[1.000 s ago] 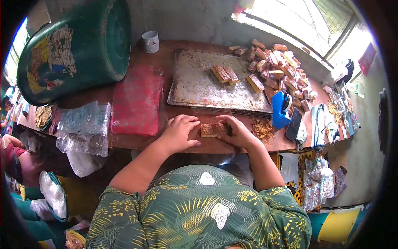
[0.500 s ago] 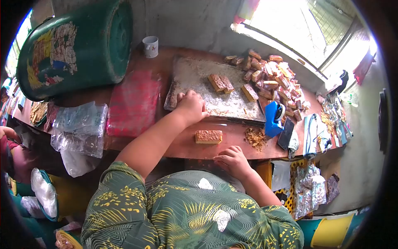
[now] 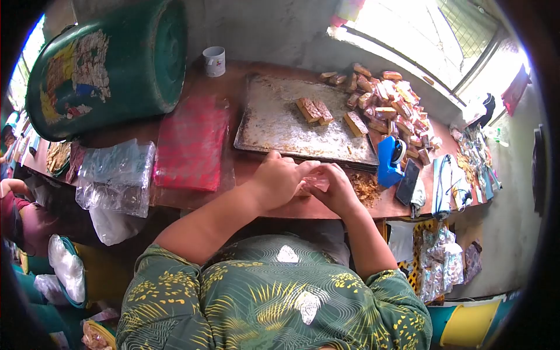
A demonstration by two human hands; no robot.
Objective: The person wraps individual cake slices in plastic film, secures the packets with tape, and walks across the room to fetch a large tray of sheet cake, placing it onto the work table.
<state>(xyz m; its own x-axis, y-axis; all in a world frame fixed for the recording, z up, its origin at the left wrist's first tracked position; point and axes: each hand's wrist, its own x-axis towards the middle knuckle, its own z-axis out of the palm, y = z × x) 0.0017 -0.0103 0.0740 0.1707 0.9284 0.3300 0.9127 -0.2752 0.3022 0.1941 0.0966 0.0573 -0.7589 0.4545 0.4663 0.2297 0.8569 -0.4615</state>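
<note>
A small bakery packing workshop: the worktop (image 3: pixel 230 81) carries a baking tray (image 3: pixel 271 111) with cake bars (image 3: pixel 308 109), a heap of wrapped bars (image 3: pixel 394 105), a tape dispenser (image 3: pixel 387 166) and plastic bags (image 3: pixel 116 178).

The tray (image 3: pixel 277 119) is passable on its left, but a tape dispenser (image 3: pixel 387 166) obstructs its near-right corner

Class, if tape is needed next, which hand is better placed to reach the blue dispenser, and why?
Probably the right hand. The blue tape dispenser stands on that side; the left hand is farther away and would likely cross the right. Both hands are at the clear plastic.
</note>
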